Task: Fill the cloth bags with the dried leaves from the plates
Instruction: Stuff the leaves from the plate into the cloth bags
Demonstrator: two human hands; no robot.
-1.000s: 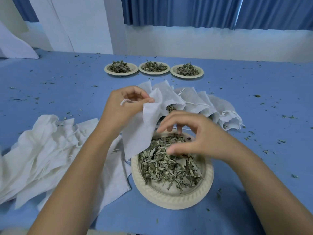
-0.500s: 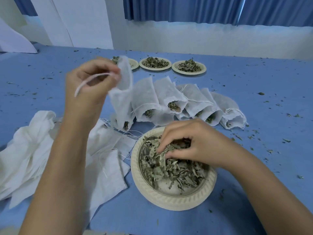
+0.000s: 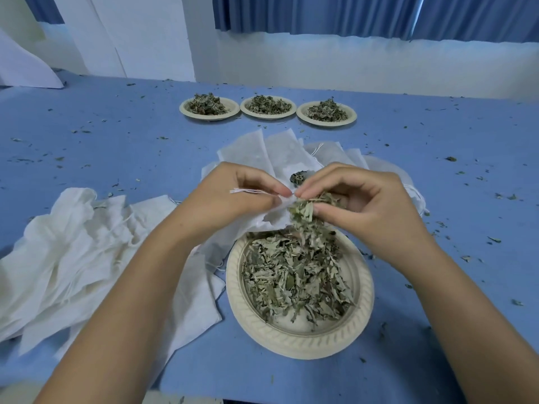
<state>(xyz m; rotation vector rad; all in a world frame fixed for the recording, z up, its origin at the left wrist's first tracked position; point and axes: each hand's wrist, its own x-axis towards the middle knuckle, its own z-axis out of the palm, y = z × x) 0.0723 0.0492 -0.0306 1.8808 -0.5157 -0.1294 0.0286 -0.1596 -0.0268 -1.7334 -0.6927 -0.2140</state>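
The blue tabletop [image 3: 116, 147] fills the frame, strewn with leaf crumbs. A pile of empty cloth bags [image 3: 73, 252] lies at lower left. The near plate [image 3: 291, 344], at lower centre, holds a loose heap of dried leaves [image 3: 294, 278]. Above it the two hands meet. The left hand [image 3: 230, 196] pinches the mouth of a cloth bag [image 3: 271, 220] with its drawstring [image 3: 248, 191], and the right hand [image 3: 358, 211] pinches a tuft of leaves [image 3: 306, 208] at that mouth. A fan of filled bags [image 3: 262, 153] lies just behind the hands, and three more plates [image 3: 208, 107] of leaves sit in a row at upper centre.

The step in hand looks like stuffing this bag. Next, the tuft needs pushing well inside while the left hand holds the mouth wide, or bits will fall back onto the near plate.
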